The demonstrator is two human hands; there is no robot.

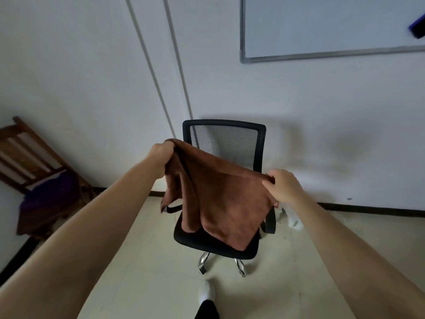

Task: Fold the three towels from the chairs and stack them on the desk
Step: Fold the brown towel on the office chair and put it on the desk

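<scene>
Holding a brown towel (220, 194) up by its top edge, a person stands before a black mesh office chair (224, 143).

Head view: the left hand (161, 155) and right hand (284, 186) each pinch a corner, the cloth sagging over the seat. A purple towel (50, 194) lies on a wooden chair (25, 146) at left; a whiteboard (322, 26) hangs on the wall.

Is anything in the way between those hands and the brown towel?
No. The left hand and right hand each already grip a top corner of the brown towel, which hangs over the black office chair. The desk is out of view.
</scene>
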